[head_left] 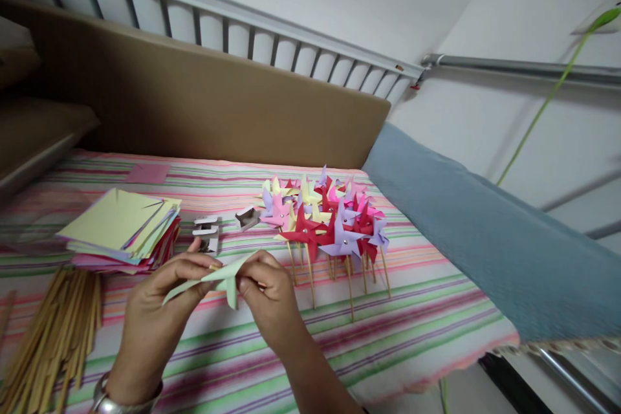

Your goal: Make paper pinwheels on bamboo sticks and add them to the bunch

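Observation:
A pale green paper pinwheel (227, 275), partly folded, is held up between both hands over the striped cloth. My left hand (172, 291) pinches its left side, and a small tan tip shows by the fingers, too little visible to name. On the other side, my right hand (266, 290) has its fingers closed on the paper's right edge. Just beyond the left fingers are small white boxes (207, 233) with dark contents. Finished pinwheels (334, 220) in red, purple, pink and yellow lie on wooden sticks to the right of my right hand.
A stack of coloured paper squares (109, 223) lies at the left, with a bundle of wooden sticks (58, 330) nearer me. A pink paper (148, 173) lies farther back. Brown cardboard (218, 103) stands along the back, before a radiator (233, 26). Blue fabric (460, 233) borders the right.

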The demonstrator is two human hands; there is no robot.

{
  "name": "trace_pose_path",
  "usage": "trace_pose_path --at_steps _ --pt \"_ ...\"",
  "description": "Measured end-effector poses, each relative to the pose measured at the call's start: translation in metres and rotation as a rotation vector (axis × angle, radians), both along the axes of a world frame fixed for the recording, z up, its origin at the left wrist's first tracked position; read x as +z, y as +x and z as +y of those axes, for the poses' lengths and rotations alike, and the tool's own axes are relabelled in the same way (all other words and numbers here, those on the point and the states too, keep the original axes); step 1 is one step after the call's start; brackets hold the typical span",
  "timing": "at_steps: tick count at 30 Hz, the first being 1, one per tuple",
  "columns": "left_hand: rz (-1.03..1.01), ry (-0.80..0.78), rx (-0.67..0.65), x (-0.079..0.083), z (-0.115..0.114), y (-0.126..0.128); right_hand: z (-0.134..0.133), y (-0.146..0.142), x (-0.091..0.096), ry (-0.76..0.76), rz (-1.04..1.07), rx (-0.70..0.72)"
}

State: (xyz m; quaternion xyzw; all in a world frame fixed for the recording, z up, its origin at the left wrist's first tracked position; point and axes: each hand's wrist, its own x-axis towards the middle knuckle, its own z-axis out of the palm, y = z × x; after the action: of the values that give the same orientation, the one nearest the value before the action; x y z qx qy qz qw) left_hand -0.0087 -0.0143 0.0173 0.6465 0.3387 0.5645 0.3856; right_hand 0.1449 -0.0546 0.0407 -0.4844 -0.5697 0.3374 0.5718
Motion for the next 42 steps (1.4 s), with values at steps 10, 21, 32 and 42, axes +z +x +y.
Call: trace_pose_path --at_steps 10,21,32,42 --pt "-0.017 -0.165 0.047 -0.008 0.005 -0.002 0.002 0.001 -0.004 -0.021 -0.039 0.028" --pt "-0.212 -0.519 -0.094 0.008 0.006 0.006 -0.04 0.027 -0.041 -0.318 -0.288 -0.102" --pt "-0.199 -0.518 -0.189 -0.003 -0.01 0.046 -0.084 0.072 -0.086 -0.482 -0.17 -0.38" --pt "-0.29 -0.482 -0.144 -0.002 0.001 0.026 -0.069 0.132 -0.083 -0.527 -0.253 -0.618"
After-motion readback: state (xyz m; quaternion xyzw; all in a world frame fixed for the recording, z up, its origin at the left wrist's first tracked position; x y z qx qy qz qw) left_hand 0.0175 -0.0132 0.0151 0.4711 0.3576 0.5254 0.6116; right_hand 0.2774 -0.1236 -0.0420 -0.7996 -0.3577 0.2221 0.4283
